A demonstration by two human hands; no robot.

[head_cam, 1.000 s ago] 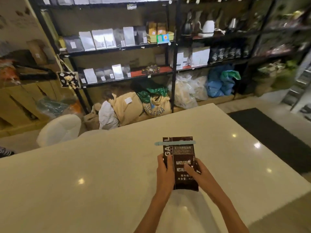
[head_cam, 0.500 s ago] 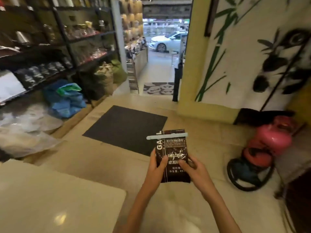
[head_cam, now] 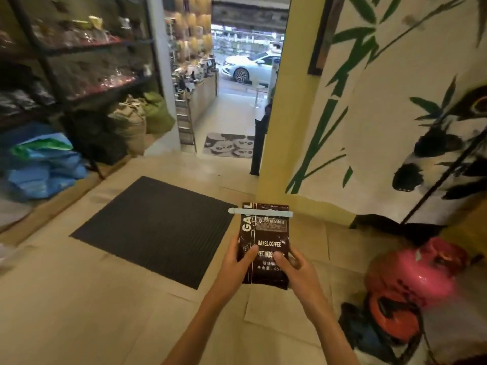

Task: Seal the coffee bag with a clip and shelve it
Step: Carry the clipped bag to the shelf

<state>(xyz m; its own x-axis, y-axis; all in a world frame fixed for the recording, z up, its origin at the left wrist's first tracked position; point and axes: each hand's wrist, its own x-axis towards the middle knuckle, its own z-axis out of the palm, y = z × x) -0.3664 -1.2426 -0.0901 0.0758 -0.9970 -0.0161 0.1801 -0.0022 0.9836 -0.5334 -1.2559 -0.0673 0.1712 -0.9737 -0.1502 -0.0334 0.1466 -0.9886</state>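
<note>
A dark brown coffee bag (head_cam: 266,233) with white lettering is held upright in front of me, above the floor. A pale blue clip (head_cam: 259,212) runs across its folded top and sticks out on both sides. My left hand (head_cam: 235,264) grips the bag's lower left edge, thumb on the front. My right hand (head_cam: 295,268) grips the lower right edge, thumb also on the front. Black metal shelves (head_cam: 87,48) with packaged goods stand at the upper left.
A dark ribbed mat (head_cam: 155,227) lies on the tan floor to the left. Sacks (head_cam: 131,122) and blue bags (head_cam: 42,164) sit under the shelves. A pink and red gas cylinder (head_cam: 411,288) stands at the right by a bamboo-painted wall (head_cam: 382,114). A doorway (head_cam: 237,88) opens ahead.
The view has swung right, from the white counter and shelves to the floor, doorway and painted wall. Both hands keep the clipped bag in the same grip.
</note>
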